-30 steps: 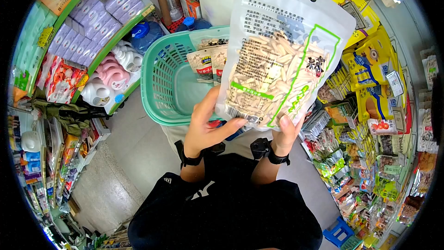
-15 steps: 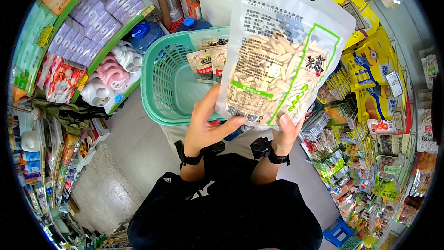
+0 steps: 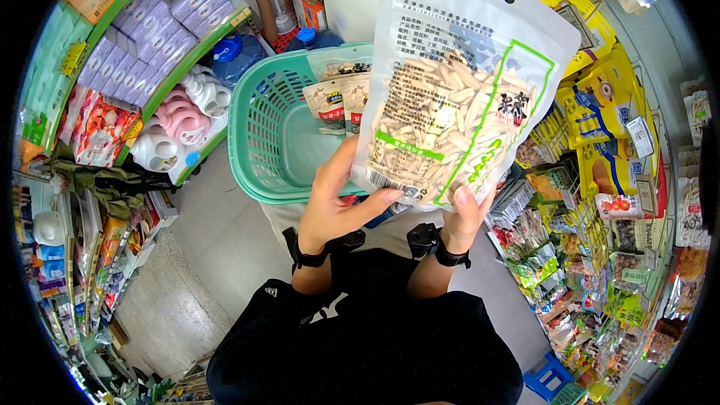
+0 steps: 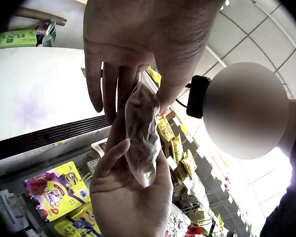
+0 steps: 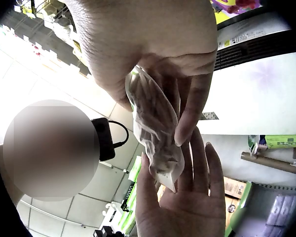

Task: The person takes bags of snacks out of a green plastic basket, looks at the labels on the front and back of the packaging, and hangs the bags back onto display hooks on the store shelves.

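Observation:
In the head view a large clear-and-white bag of sunflower seeds (image 3: 450,116) is held up in front of the body, its printed side facing the camera. My left hand (image 3: 328,199) grips its lower left corner, thumb across the front and fingers behind. At the lower right edge my right hand (image 3: 466,219) pinches it, with the thumb on the front. Both wrist views show the bag's bottom edge from below, between the two hands. Behind the bag stands a green plastic basket (image 3: 240,131), which holds a few small snack pouches (image 3: 328,107).
Packs of tissues (image 3: 154,41) and pink and white bottles (image 3: 182,118) fill the left shelves. Racks of bagged snacks (image 3: 600,105) line the right side. Blue-capped water jugs (image 3: 234,60) sit behind the basket, and a blue stool (image 3: 550,376) is at lower right.
The upper end of the bag has shifted very slightly to the right. Both hands keep their hold, and the basket stays in place.

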The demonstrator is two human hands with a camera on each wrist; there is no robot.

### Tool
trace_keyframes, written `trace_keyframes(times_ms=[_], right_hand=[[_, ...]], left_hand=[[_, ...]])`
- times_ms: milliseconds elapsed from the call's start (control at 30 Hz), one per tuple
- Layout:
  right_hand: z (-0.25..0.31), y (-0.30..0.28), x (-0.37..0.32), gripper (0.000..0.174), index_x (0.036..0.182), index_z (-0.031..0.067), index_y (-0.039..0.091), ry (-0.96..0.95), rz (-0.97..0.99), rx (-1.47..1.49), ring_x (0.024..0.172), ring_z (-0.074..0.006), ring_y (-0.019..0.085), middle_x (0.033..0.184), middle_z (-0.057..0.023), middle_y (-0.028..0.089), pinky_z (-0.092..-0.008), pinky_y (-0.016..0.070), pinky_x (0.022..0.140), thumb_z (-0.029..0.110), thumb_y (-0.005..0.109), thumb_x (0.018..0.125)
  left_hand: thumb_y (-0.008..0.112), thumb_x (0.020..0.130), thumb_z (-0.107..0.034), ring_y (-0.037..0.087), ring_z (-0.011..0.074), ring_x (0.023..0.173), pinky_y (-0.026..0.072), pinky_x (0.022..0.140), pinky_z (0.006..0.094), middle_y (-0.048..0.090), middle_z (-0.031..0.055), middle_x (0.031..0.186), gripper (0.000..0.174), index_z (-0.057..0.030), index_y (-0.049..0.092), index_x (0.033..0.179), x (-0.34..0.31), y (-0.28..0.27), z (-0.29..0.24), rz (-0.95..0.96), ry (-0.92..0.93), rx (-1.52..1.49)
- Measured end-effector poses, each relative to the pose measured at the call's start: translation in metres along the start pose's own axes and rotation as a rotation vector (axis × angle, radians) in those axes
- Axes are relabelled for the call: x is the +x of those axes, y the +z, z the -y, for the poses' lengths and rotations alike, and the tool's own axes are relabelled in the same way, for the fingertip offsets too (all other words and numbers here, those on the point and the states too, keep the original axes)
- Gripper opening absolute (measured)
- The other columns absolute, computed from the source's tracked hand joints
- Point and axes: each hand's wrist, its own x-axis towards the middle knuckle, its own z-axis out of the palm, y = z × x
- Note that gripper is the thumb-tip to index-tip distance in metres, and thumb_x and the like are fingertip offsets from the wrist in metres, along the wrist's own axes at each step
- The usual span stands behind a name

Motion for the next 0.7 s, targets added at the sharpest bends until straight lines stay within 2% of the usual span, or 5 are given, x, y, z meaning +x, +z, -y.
trace_keyframes(times_ms=[233,300,433,500,700], right_hand=[[0.0003,0.0002,0.0008,0.081,0.127,-0.0045,0.024,0.01,0.0,-0.004,0.11,-0.027,0.044,0.122,-0.017,0.041,-0.0365,0.0347,0.093,0.02,0.066,0.063],[-0.0026,-0.0023,0.0015,0.068,0.124,-0.0038,0.031,-0.082,0.081,0.115,0.102,-0.0188,0.048,0.115,-0.013,0.046,-0.0312,0.0371,0.088,0.01,0.066,0.068],[-0.0011,-0.0019,0.0006,0.068,0.124,-0.0037,0.031,-0.078,0.077,0.112,0.101,-0.0187,0.048,0.115,-0.013,0.046,-0.0309,0.0378,0.088,0.009,0.066,0.068],[0.0015,-0.0011,-0.0008,0.08,0.127,-0.0044,0.025,0.049,-0.008,-0.007,0.11,-0.0273,0.044,0.122,-0.0171,0.041,-0.0369,0.0345,0.093,0.02,0.066,0.062],[0.0016,-0.0005,-0.0011,0.079,0.127,-0.0047,0.026,0.049,-0.025,-0.023,0.111,-0.0277,0.043,0.122,-0.0172,0.041,-0.0376,0.0333,0.094,0.02,0.066,0.063]], left_hand=[[0.067,0.071,-0.005,0.049,0.0147,0.099,0.0366,0.086,0.0278,0.052,0.0112,0.108,0.056,0.0056,0.039,0.118,0.0001,-0.0012,0.0006,0.016,0.02,0.004],[0.067,0.071,-0.005,0.049,0.0147,0.099,0.0366,0.086,0.0279,0.052,0.0113,0.109,0.056,0.0056,0.039,0.118,0.0001,-0.0016,0.0008,0.022,0.022,0.008],[0.067,0.07,-0.005,0.049,0.0152,0.1,0.0366,0.086,0.0282,0.051,0.0118,0.11,0.057,0.0056,0.039,0.118,-0.0008,-0.0016,0.0023,0.018,0.028,0.021],[0.067,0.07,-0.006,0.048,0.0154,0.1,0.0366,0.086,0.0283,0.051,0.0119,0.11,0.057,0.0055,0.039,0.118,-0.0015,-0.0015,0.0024,0.015,0.028,0.025],[0.068,0.07,-0.006,0.049,0.0159,0.101,0.0367,0.087,0.0285,0.051,0.0119,0.111,0.058,0.0054,0.038,0.119,-0.0019,-0.0008,0.0025,0.011,0.019,0.028]])
